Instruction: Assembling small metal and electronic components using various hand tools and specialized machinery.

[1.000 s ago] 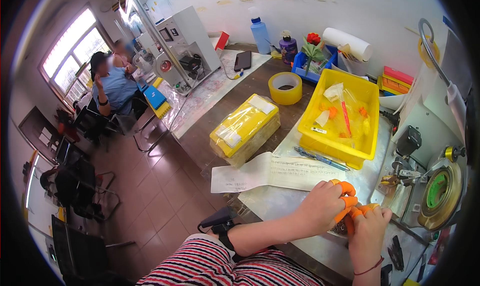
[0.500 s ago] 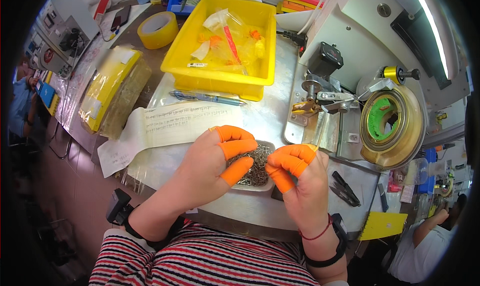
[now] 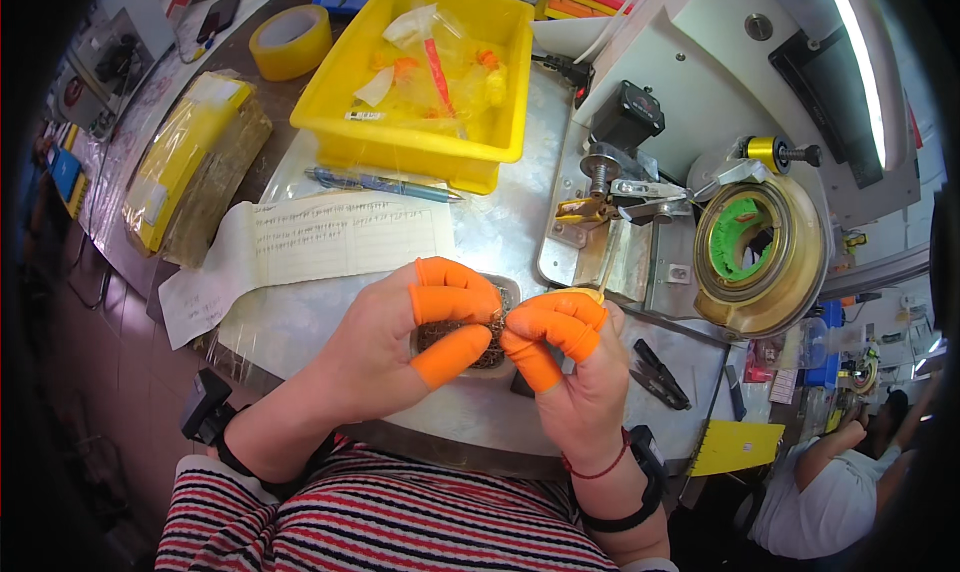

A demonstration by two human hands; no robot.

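Orange finger covers sit on the thumb and first fingers of both hands. My left hand curls in from the left, thumb and fingertips drawn close together around a spot I cannot see clearly. Facing it, my right hand pinches what looks like a small metal piece, its fingertips almost meeting the left ones. Right under both hands lies a small pale tray of tiny shiny metal pieces, mostly covered by the fingers.
A handwritten sheet and pens lie behind my left hand, below a yellow bin. To the right stand a bench machine with a tape reel, and black cutters. A tape roll and wrapped block sit left.
The whole view has shifted, with the bench sliding left and slightly up. My left fingertips have come closer to the right ones, narrowing the gap above the tray.
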